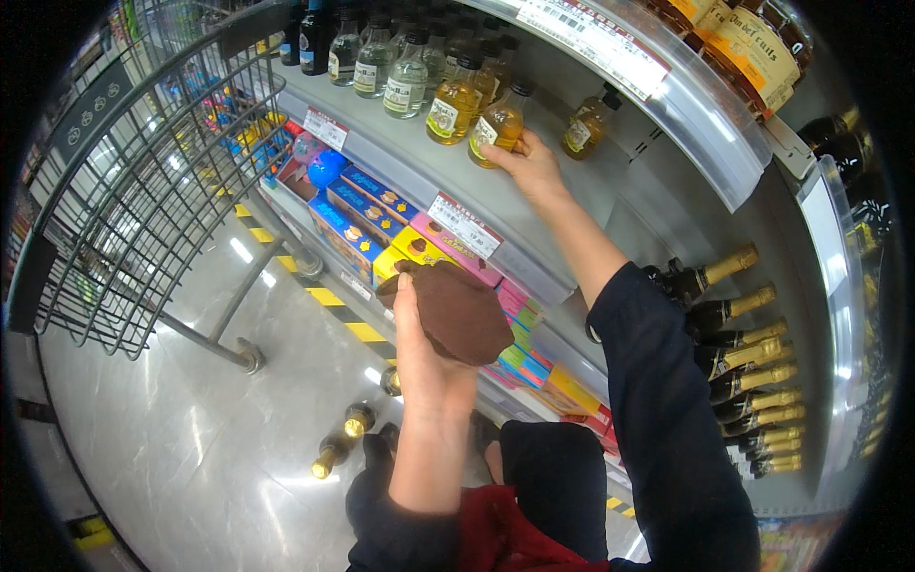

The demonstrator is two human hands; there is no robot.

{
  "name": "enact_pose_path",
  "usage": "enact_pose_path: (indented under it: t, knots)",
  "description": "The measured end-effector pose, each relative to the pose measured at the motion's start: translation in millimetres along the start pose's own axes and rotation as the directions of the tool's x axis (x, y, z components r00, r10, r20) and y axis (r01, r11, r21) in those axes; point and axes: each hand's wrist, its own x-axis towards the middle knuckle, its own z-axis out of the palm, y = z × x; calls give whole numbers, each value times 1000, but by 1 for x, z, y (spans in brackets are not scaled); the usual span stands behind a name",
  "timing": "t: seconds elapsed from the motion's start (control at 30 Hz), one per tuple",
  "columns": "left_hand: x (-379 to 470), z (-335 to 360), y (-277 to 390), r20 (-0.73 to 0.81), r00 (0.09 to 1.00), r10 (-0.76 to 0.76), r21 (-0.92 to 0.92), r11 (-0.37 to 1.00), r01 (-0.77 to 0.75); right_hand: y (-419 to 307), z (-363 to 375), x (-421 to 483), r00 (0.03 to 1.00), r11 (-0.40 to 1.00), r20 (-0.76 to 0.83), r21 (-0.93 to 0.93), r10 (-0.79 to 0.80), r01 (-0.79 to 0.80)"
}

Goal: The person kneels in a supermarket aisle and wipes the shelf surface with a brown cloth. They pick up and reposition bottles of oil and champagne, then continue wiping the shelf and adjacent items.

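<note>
Bunched in my left hand is a brown cloth, held in front of the lower shelf. My right hand reaches onto the upper grey shelf, its thumb and fingers around the lower part of a small bottle of amber liquor. That bottle stands upright at the shelf's front, right beside another amber bottle. Clear vodka bottles are lined up to the left. Further right, apart from my hand, stand a pair of small amber bottles.
A wire shopping cart stands at the left. Gold-necked bottles line the right shelf, and a few more stand on the tiled floor near my feet. Colourful boxes and toy balls fill the shelf below.
</note>
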Motion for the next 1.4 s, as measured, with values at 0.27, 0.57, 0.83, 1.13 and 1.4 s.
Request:
enact_pose_path:
  t: [0.27,0.57,0.83,1.13,1.4]
  knots:
    - [-4,-1,5,48,999,-12,-27,1000,13,-19,-7,-10,982,982,188,183,15,-50]
    - [-4,2,4,-26,1000,4,9,1000,-4,-11,-3,-5,990,990,138,139,-24,5]
    - [-3,4,3,-61,998,-3,4,1000,3,10,3,0,998,998,-29,1,-63,63]
    - [1,3,1,-60,998,8,-19,1000,-9,-27,17,-44,860,830,-3,-261,-511,492]
    - [-1,1,3,-31,999,-31,-30,999,30,-40,39,-46,885,762,270,-451,-380,465]
